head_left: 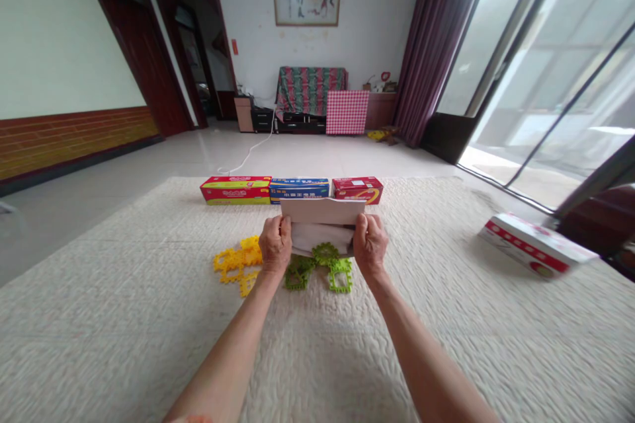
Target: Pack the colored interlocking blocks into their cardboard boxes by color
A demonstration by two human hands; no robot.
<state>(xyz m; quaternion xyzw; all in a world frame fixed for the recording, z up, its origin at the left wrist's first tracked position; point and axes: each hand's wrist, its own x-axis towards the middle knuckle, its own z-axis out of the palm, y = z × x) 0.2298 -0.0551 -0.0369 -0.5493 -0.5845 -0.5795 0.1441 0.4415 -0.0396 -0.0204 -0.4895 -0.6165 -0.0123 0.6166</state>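
Observation:
Both hands hold up a pale, open-sided cardboard box, one at each side. My left hand is closed on its left edge, and my right hand is closed on its right edge. Something whitish shows inside or behind the flap; I cannot make out what. Green toothed plastic pieces lie just below the box, partly hidden by it. Beside my left wrist are yellow toothed plastic pieces, joined together.
Beyond the hands, a red and yellow-green box, a blue box and a dark red box stand in a row on the cream quilted cover. A white and red box lies at the right.

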